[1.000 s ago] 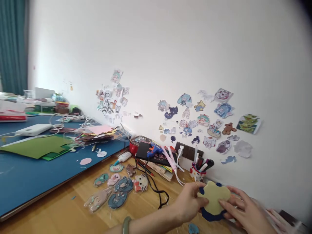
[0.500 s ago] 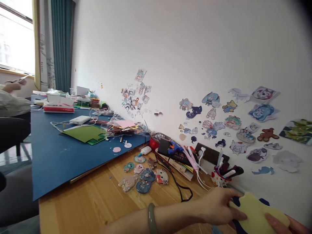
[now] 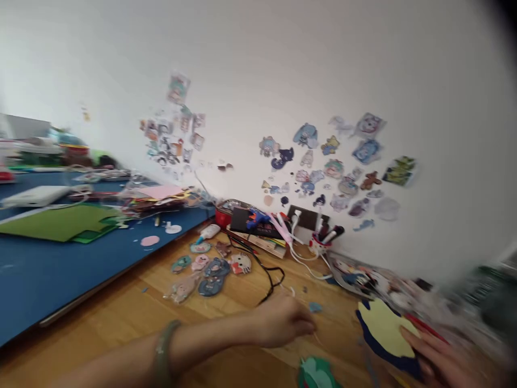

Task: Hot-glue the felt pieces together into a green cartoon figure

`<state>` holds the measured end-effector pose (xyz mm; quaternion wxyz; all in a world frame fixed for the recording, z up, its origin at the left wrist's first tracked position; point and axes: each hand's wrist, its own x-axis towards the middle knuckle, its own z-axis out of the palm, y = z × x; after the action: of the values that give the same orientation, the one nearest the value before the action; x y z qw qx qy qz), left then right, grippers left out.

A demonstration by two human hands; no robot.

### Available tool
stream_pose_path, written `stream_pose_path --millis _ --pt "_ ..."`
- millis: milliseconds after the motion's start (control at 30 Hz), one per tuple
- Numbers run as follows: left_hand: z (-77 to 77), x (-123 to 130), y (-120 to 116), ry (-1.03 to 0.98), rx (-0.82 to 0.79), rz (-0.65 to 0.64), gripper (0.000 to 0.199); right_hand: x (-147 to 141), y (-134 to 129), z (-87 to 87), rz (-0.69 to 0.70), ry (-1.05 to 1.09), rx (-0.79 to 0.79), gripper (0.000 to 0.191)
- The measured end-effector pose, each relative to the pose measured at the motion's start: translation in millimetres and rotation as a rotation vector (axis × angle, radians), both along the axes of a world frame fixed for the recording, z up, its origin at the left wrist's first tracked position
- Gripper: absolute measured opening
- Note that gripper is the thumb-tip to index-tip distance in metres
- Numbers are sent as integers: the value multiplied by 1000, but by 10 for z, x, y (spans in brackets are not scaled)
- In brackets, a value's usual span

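The flat, wavy-edged, pale-yellow-and-navy sheet piece [image 3: 384, 326], lately between 2 hands, is now grasped by the right hand [image 3: 438, 353] alone, so 1 hand supports the work. The left hand [image 3: 283, 319] has let go, curled above the light-brown wooden table [image 3: 129, 310]; blur hides whether it grips anything.

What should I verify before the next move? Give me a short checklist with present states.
1. Right hand has hold of the yellow-and-navy cut-out: ok, pinched at its near right side.
2. Left hand free: cannot tell; the fingers are curled and blurred.
3. Green piece fully in view: not ok, the bottom edge of the picture cuts it off.
4. White bottle upright: not ok, it lies on its side.
5. Blue glue gun apart from both hands: ok.
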<state>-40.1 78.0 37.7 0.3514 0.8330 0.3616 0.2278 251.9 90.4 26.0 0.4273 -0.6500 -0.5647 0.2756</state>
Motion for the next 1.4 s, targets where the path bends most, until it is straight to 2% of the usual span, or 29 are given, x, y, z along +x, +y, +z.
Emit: stream_pose_path --millis 33,167,300,400,467,567,700,767,900,1033,1133,1200,1400 --pt "-13 -83 -61 21 23 -19 21 24 -5 6 -31 -55 -46 34" --pt "-83 -280 -280 121 128 -107 25 100 137 57 -71 -159 -23 34" --pt "-138 -232 -415 368 375 -196 25 235 309 209 -165 -424 44 23" --pt "-170 -150 -420 387 471 -273 26 321 298 319 -251 -727 54 21" --pt "-198 -114 -385 336 514 -291 26 330 247 347 -259 -910 20 23" --pt "-253 -99 -308 305 529 -243 27 287 182 335 -206 -1102 -35 24" --pt "-346 -116 -224 544 500 -144 42 163 160 269 -136 -1256 -81 25" --pt "-395 -116 -192 641 459 -93 52 43 168 212 -79 -1304 -95 24" --pt "-458 -66 -127 641 388 -60 56 -311 234 106 84 -1333 -66 22" --pt "-447 -12 -74 650 372 -77 56 -535 335 175 118 -1294 -6 24" --pt "-416 29 -22 645 396 -69 53 -471 347 314 57 -1265 16 24" --pt "-398 96 48 634 406 -52 44 -361 304 384 17 -1255 17 24" --pt "-413 559 425 609 413 60 21 -47 32 411 -86 -1217 -4 21"
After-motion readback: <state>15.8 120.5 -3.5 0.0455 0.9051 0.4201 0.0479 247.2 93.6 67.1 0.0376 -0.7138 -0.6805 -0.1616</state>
